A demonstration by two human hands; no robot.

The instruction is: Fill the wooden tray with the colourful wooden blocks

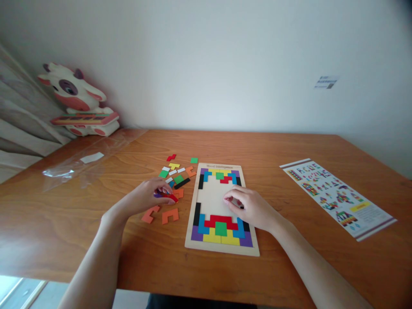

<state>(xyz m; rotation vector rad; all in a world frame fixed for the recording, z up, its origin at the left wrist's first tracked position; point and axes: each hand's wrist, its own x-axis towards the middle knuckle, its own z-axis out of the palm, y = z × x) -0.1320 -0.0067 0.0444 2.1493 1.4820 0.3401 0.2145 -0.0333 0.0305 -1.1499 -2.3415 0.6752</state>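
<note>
A wooden puzzle board [222,251] lies on the table with coloured block pieces along its top and bottom ends. Its middle is bare. Over the right part of that bare middle is my right hand [252,206], thumb and fingers pinched together; whatever they hold is hidden. To the left of the board, my left hand [149,195] has its fingers closed on a red puzzle piece [173,198], with a purple piece [157,195] showing under the fingers. Close to it lie orange pieces [170,216] and a black bar piece [182,183]. A green square piece [220,229] sits in the board's lower group.
Loose pieces, among them a yellow one [174,166] and a green square [194,160], lie beyond my left hand. A printed pattern sheet [341,197] is at the right. Clear plastic wrap [67,171] and a cow-shaped toy keyboard [85,118] are at the left.
</note>
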